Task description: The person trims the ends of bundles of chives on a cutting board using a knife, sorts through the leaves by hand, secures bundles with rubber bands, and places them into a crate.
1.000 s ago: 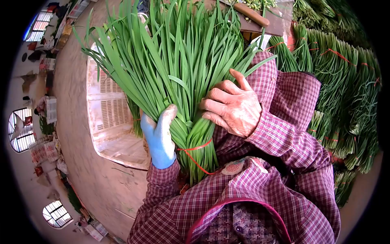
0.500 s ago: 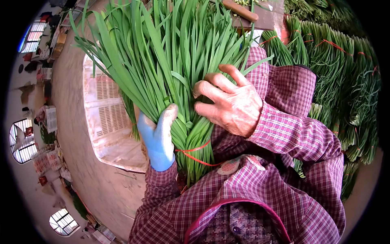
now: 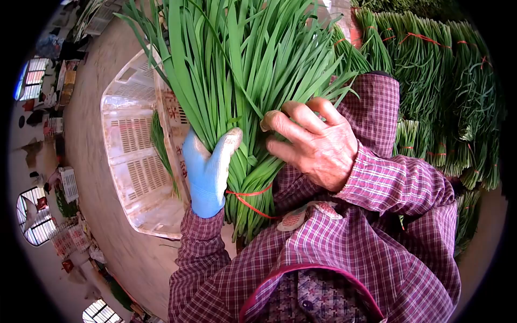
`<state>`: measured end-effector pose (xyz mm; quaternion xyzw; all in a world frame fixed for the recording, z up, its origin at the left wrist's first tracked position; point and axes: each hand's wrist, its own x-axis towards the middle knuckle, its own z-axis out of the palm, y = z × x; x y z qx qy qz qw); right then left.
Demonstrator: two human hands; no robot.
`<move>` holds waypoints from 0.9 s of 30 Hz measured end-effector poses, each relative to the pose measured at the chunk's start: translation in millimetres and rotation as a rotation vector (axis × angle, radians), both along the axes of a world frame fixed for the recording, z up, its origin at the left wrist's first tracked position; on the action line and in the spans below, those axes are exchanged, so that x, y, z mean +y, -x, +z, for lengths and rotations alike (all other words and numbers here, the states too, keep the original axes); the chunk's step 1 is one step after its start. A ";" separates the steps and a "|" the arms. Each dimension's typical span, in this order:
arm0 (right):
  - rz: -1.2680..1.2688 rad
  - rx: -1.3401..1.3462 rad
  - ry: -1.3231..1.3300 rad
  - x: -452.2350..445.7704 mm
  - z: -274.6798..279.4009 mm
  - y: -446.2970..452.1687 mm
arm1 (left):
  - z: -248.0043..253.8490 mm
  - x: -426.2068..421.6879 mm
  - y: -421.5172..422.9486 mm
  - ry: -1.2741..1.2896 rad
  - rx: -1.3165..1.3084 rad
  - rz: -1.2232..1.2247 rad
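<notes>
So the left hand (image 3: 209, 171) (the one in the blue glove) is clamped on the left side of a big leafy green bunch (image 3: 231, 81), just above its red tie (image 3: 251, 205). Bare right hand (image 3: 320, 144) is opposite, fingers bent against the leaves; can't tell if they're pinching any.

One gloved hand (image 3: 207, 169), one bare hand (image 3: 319, 144), one held green bunch (image 3: 229, 97), one red band (image 3: 252, 206) round it, one crate (image 3: 133, 160), three windows (image 3: 36, 216).
</notes>
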<state>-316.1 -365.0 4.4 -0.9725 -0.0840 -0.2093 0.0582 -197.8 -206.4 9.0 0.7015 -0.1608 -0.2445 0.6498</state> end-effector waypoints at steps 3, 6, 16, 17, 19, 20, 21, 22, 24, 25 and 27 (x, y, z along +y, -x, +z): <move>-0.077 0.037 -0.080 0.1 -15.5 3.7 | -13.0 -2.2 -5.5 -0.021 -0.020 -0.029; -0.097 0.038 -0.151 0.3 -22.1 0.1 | -20.8 -2.7 -5.5 -0.009 -0.011 -0.038; -0.115 -0.007 -0.240 2.0 -38.1 -7.0 | -42.5 -1.1 -0.8 -0.119 -0.047 -0.137; -0.116 -0.008 -0.242 1.9 -38.7 -7.8 | -50.8 2.0 -5.7 -0.141 -0.010 -0.132; -0.108 0.031 -0.195 2.6 -39.4 -10.0 | -53.9 2.9 -8.4 -0.189 0.000 -0.113; -0.108 0.029 -0.195 3.8 -40.3 -11.1 | -55.5 3.4 -9.8 -0.208 -0.015 -0.113; -0.119 0.022 -0.189 5.4 -41.5 -12.4 | -56.1 3.5 -11.0 -0.227 -0.030 -0.115; -0.129 0.015 -0.183 6.7 -42.2 -12.9 | -53.0 2.4 -9.4 -0.227 -0.019 -0.082; -0.126 0.020 -0.188 5.8 -36.9 -11.1 | -50.3 6.4 -12.5 -0.212 -0.073 -0.086; -0.121 0.025 -0.194 5.0 -33.0 -10.3 | -49.2 8.5 -14.2 -0.195 -0.126 -0.089; -0.116 0.024 -0.196 3.6 -23.1 -10.2 | -37.0 8.2 -11.8 -0.198 -0.148 -0.053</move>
